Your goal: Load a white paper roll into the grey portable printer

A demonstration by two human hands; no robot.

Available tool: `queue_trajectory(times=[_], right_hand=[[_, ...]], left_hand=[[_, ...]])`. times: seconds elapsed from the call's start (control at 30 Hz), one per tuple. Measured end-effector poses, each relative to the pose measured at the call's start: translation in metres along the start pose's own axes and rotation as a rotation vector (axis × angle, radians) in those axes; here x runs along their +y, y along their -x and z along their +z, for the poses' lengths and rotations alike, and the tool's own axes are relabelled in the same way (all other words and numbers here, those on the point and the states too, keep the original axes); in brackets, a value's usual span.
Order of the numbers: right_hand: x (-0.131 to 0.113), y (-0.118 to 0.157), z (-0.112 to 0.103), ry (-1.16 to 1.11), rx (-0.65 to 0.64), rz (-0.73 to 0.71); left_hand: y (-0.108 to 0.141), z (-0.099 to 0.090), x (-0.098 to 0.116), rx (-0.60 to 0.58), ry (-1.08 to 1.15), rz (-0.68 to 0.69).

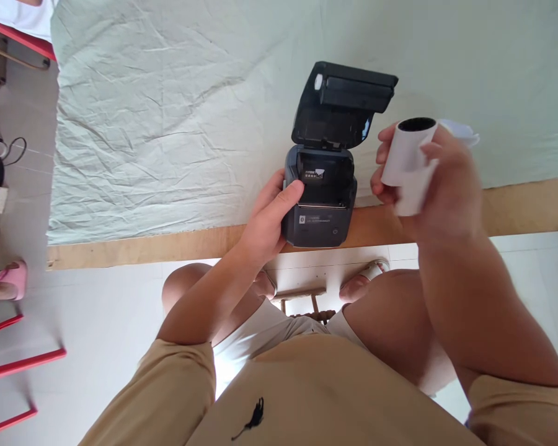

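Note:
A dark portable label printer (320,223) stands at the front edge of the table with its lid (344,102) swung up and back. The paper bay inside shows a small printed label and no roll. My left hand (272,210) grips the printer's left side, thumb over the rim of the bay. To the right of the printer, my right hand (446,179) is closed around a white paper roll (402,155) with a dark hollow core. A loose end of paper hangs off the roll near my fingers, blurred by motion.
A pale green cloth (167,124) covers the table, whose wooden edge (144,246) runs along the front. White crumpled paper (460,131) lies behind my right hand. On the left are red frame bars (23,365), cables (13,152) and another person's foot in a pink slipper (13,279).

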State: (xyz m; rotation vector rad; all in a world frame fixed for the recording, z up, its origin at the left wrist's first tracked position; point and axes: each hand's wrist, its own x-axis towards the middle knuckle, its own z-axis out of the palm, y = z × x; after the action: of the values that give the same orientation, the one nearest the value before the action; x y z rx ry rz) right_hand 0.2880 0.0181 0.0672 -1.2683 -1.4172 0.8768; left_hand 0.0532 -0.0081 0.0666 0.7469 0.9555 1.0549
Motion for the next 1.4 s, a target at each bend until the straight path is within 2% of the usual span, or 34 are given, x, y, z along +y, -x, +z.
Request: queue_trajectory(times=[0.07, 0.2, 0.27, 0.33, 0.4, 0.47, 0.6, 0.67, 0.73, 0.8, 0.9, 0.97, 1.03, 1.1, 1.23, 1.33, 1.4], right_hand=[[0.011, -0.002, 0.0, 0.034, -0.002, 0.0], [0.016, 0.0, -0.005, 0.341, -0.025, -0.159], [0.016, 0.0, -0.009, 0.415, 0.058, -0.238], [0.019, 0.0, -0.012, 0.371, 0.164, -0.311], [0.022, -0.002, -0.013, 0.327, 0.209, -0.332], [0.026, -0.002, -0.013, 0.373, 0.146, -0.294], [0.029, 0.001, -0.013, 0.574, -0.062, -0.193], [0.028, 0.003, -0.014, 0.615, -0.099, -0.177], [0.027, 0.005, -0.016, 0.616, -0.087, -0.237], [0.026, 0.005, -0.019, 0.602, -0.01, -0.359], [0.031, 0.001, -0.027, 0.554, 0.266, -0.545], [0.038, -0.004, -0.035, 0.54, 0.415, -0.586], [0.05, -0.009, -0.043, 0.587, 0.432, -0.548], [0.063, -0.014, -0.048, 0.666, 0.377, -0.472], [0.082, -0.021, -0.049, 0.753, 0.347, -0.331], [0.083, -0.024, -0.046, 0.726, 0.364, -0.292], [0.078, -0.022, -0.044, 0.654, 0.308, -0.337]], left_hand=[[0.0, 0.0, 0.001, -0.015, 0.004, -0.015], [0.001, 0.001, 0.003, -0.015, 0.009, -0.016], [0.001, 0.001, 0.003, -0.015, 0.0, -0.023], [0.002, 0.001, 0.003, -0.016, 0.0, -0.024], [0.002, 0.001, 0.003, -0.02, 0.003, -0.026], [0.001, 0.001, 0.003, -0.023, 0.007, -0.033], [0.0, 0.0, 0.003, -0.027, 0.026, -0.039], [0.0, 0.001, 0.004, -0.032, 0.03, -0.043], [0.001, 0.001, 0.004, -0.04, 0.027, -0.049], [0.001, 0.001, 0.004, -0.042, 0.021, -0.052], [0.001, 0.002, 0.006, -0.038, 0.022, -0.05], [0.001, 0.003, 0.006, -0.032, 0.031, -0.048], [0.001, 0.003, 0.007, -0.03, 0.044, -0.048], [0.001, 0.003, 0.006, -0.037, 0.054, -0.053], [0.001, 0.001, 0.004, -0.042, 0.064, -0.067], [0.001, 0.0, 0.002, -0.04, 0.061, -0.06], [0.001, 0.0, 0.002, -0.039, 0.056, -0.052]])
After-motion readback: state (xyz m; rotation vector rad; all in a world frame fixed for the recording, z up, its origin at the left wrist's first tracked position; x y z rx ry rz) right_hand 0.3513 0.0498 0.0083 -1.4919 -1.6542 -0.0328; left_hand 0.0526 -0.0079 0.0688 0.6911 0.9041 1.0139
